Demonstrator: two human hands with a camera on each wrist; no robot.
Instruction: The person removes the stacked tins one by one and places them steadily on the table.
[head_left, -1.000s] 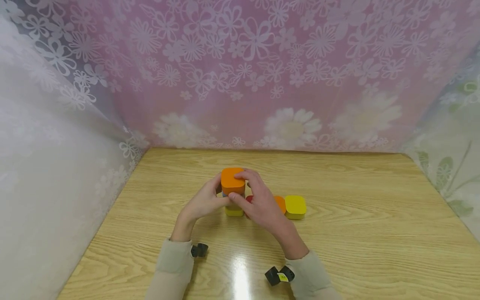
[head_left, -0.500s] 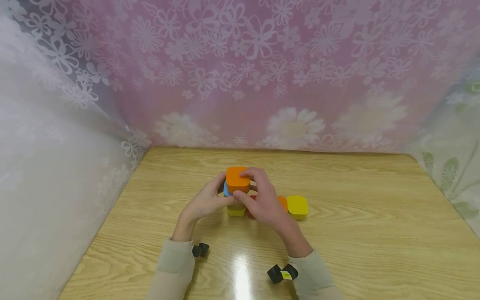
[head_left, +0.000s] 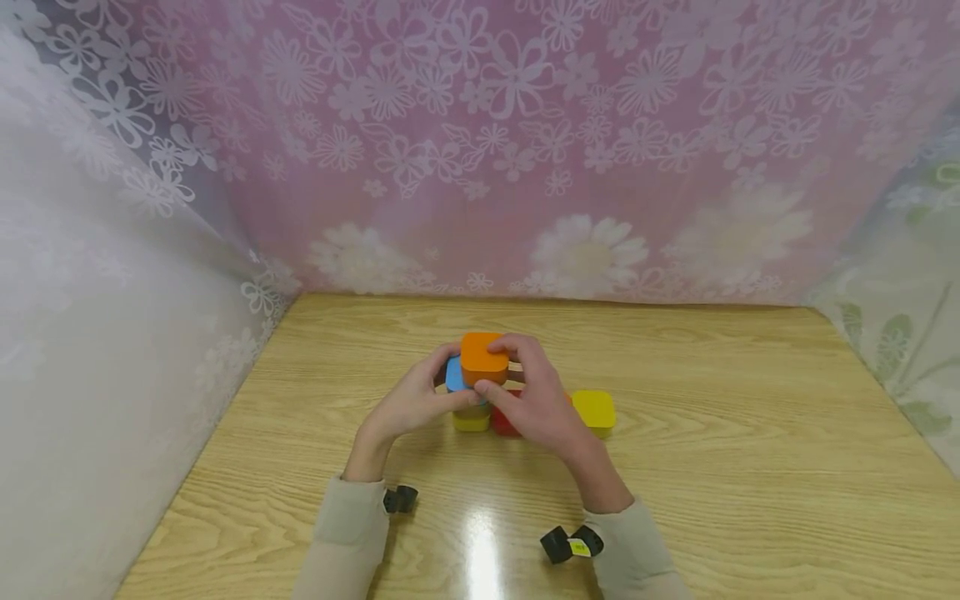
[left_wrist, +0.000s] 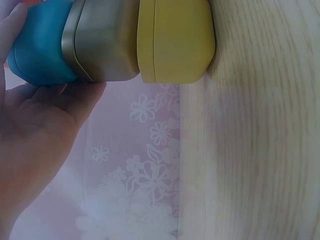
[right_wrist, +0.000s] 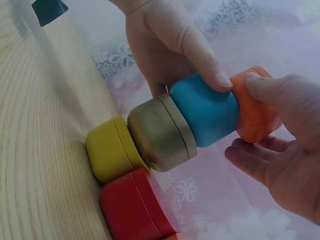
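Small rounded-square boxes with lids form a stack on the table. At its base is a yellow box [head_left: 471, 423], under a gold box [right_wrist: 159, 134] and a blue box [right_wrist: 204, 110]. My left hand [head_left: 412, 400] grips the blue box, thumb in front and fingers behind. Between the thumb and fingers of my right hand [head_left: 538, 408] is an orange box [head_left: 483, 358], at the top and offset to the right, so part of the blue lid shows. In the right wrist view the orange box still sits close against the blue one.
Beside the stack's base stands a red box [right_wrist: 132, 205]. Farther right in the same row is another yellow box [head_left: 593, 410], with an orange one mostly hidden by the right hand. A pink floral curtain [head_left: 480, 167] hangs behind the wooden table [head_left: 750, 433].
My right hand has shifted the orange box to the right, uncovering part of the blue lid. The left hand stays around the blue box, and more of the red box shows.
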